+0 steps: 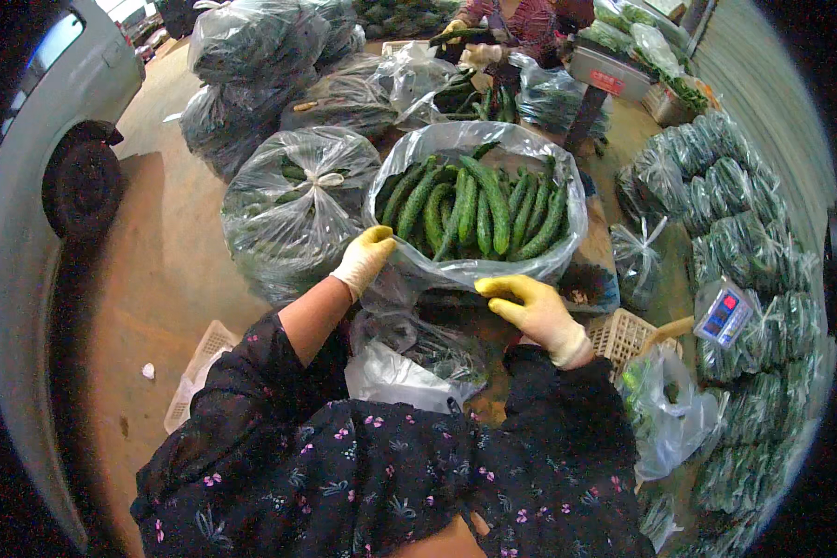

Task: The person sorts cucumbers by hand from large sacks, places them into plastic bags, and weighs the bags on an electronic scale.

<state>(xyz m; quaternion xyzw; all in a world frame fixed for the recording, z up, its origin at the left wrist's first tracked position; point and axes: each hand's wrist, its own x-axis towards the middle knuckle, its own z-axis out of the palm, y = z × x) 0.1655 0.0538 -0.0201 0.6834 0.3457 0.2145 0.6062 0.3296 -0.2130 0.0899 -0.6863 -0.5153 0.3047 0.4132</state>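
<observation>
A large clear plastic bag (575, 232) stands open in front of me, its rim spread wide around several dark green, bumpy cucumbers (471, 209). My left hand (366, 260), in a pale glove with yellow fingers, pinches the bag's near left rim. Over the near right rim is my right hand (533, 314), gloved alike. Its fingertips meet the plastic, while thumb and fingers stand apart. Left of the open bag sits a full bag (298, 219) knotted at the top, with green produce inside.
More filled bags (251, 56) pile up at the far left. A person in a patterned sleeve (539, 19) handles cucumbers beyond a weighing scale (614, 70). Stacked bagged vegetables (735, 251) line the right wall. A plastic crate (620, 335) lies near my right arm; a vehicle (46, 112) stands left.
</observation>
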